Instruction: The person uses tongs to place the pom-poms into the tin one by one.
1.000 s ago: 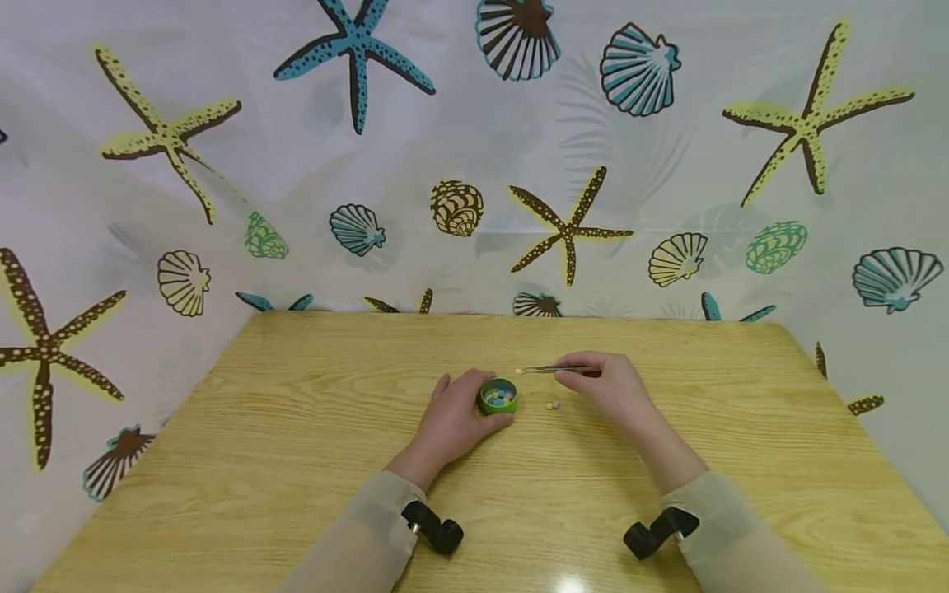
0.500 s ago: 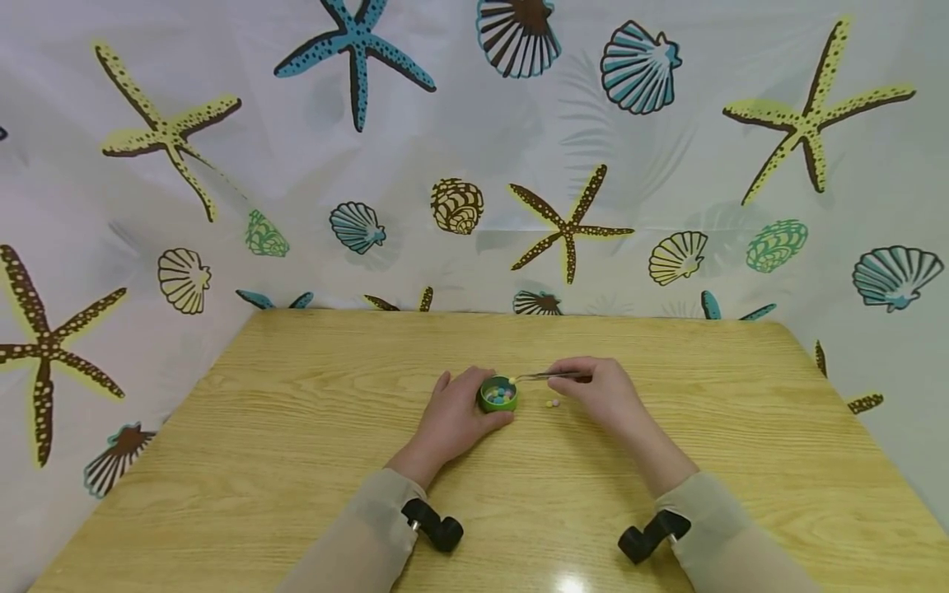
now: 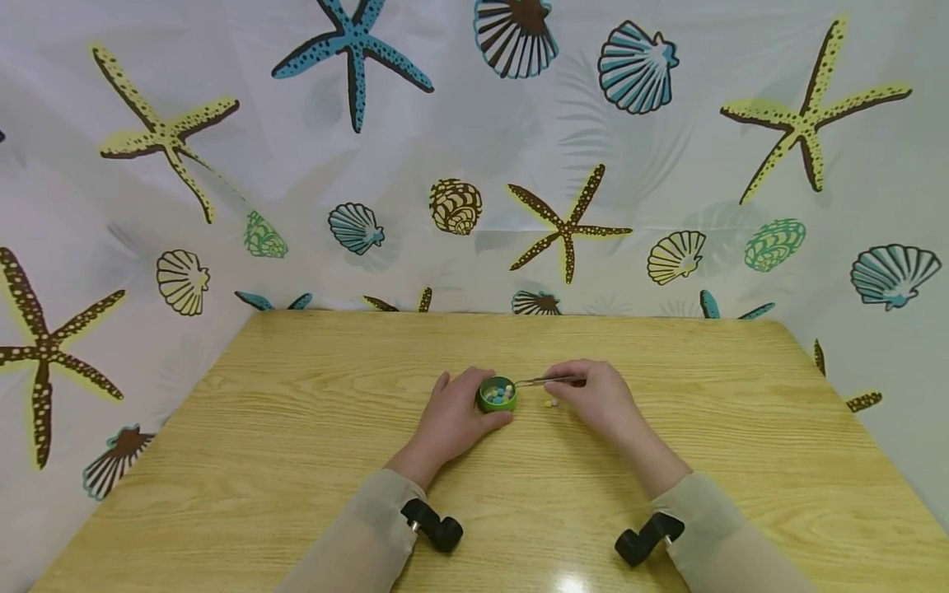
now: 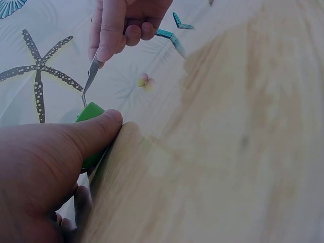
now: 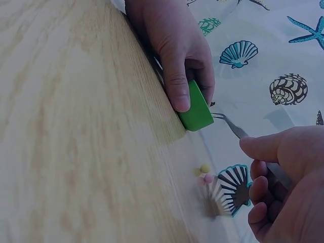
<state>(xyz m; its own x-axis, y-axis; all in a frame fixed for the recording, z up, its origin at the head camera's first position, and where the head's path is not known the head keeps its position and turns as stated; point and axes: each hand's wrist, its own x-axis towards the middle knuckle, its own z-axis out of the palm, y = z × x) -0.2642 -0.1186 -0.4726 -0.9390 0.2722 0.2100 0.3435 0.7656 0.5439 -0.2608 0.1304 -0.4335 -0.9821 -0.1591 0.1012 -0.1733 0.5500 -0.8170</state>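
My left hand curls round a small round green container, thumb in front and fingers behind. Several blue, yellow and pink beads lie inside it. In my right hand, thumb and fingers pinch metal tweezers, held nearly level. Their bent tips reach the container's right rim, beside a yellow bead. The right wrist view shows the tweezer tips slightly spread right at the green wall. A yellow bead and a pink bead sit together on the table, below the tweezers.
The wooden table runs back to a white sheet printed with starfish and shells. Black wrist camera mounts sit on both light sleeves.
My right hand has moved left, bringing the tweezers with a yellow bead from beside the container to its rim. That bead now shows inside the rim. The left hand stays in place.
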